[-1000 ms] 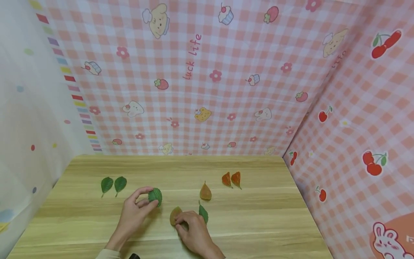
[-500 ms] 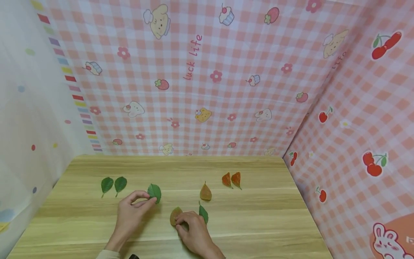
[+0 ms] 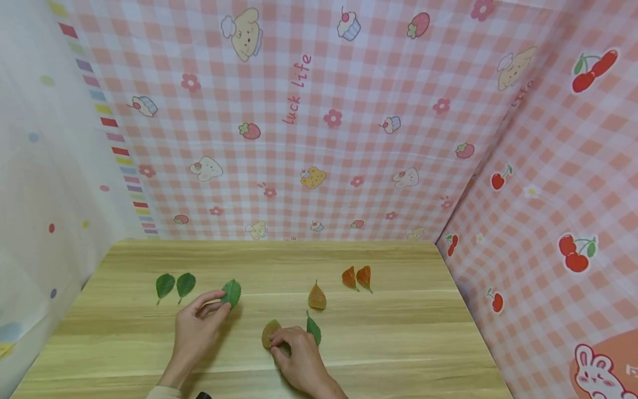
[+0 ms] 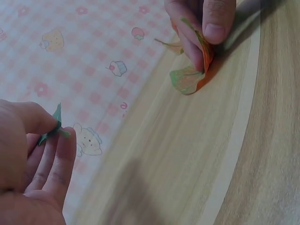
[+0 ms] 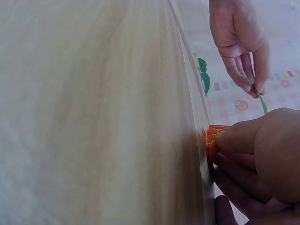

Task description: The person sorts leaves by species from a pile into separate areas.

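My left hand [image 3: 196, 330] pinches a green leaf [image 3: 232, 292] with toothed edges between thumb and fingers, above the left-middle of the table. In the left wrist view that leaf [image 4: 57, 115] shows almost edge-on at the fingertips. To the right and nearer, my right hand [image 3: 301, 357] pinches a yellowish-brown leaf [image 3: 268, 333], close over the wood. The left wrist view shows this leaf [image 4: 186, 79] curled, orange with green patches. Just behind the right hand lies another green leaf [image 3: 313, 328], its lower end hidden by the hand.
Two dark green leaves [image 3: 175, 285] lie side by side at the back left of the wooden table [image 3: 399, 343]. A single brownish-yellow leaf [image 3: 316, 296] lies mid-table, and two orange-red leaves [image 3: 356, 277] at the back right. Checked cloth [image 3: 319, 144] hangs behind.
My left hand has shifted left with the green leaf, which has turned between the fingers to show its face and pointed tip. The right hand stays in place.
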The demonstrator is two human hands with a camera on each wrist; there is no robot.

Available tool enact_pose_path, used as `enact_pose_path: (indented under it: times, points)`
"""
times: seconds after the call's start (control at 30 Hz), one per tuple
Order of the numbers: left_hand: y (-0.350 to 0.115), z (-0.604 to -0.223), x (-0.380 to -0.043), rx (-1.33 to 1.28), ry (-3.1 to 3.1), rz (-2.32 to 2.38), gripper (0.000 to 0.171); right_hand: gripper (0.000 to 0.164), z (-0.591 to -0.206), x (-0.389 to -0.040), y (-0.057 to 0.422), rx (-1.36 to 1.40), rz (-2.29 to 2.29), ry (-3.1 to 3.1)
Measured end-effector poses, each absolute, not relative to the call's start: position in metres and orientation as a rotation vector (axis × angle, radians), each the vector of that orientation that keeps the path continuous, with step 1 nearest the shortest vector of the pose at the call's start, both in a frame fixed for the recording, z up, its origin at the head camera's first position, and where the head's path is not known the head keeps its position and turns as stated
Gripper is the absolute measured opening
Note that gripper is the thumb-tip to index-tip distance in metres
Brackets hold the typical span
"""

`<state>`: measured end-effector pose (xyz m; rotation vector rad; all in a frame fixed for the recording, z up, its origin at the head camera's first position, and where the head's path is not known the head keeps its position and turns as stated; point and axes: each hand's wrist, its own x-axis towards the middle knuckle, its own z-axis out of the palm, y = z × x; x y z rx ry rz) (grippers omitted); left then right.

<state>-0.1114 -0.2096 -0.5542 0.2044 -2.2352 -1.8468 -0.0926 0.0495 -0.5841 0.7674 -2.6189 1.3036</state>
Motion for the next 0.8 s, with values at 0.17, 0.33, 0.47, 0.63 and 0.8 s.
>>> enact_pose_path:
  times: [0.17,0.33,0.47,0.63,0.8]
  points:
    - [-0.211,-0.557,-0.111,0.198,-2.237,-1.814,0.031,0.008,-0.586,-0.093,0.049,0.754,1.322,-2.641]
    - [-0.212,-0.561,-0.11,0.221,-2.229,-1.774,0.022,0.008,-0.586,-0.093,0.049,0.748,1.334,-2.643]
    - [-0.214,-0.566,-0.111,0.221,-2.251,-1.676,0.016,0.007,-0.585,-0.093,0.05,0.746,1.341,-2.651]
    - [-0.219,-0.57,-0.113,0.187,-2.282,-1.542,0.014,0.007,-0.584,-0.093,0.05,0.748,1.345,-2.66]
    - [-0.227,-0.573,-0.118,0.164,-2.287,-1.391,0.014,0.008,-0.582,-0.093,0.05,0.749,1.345,-2.65]
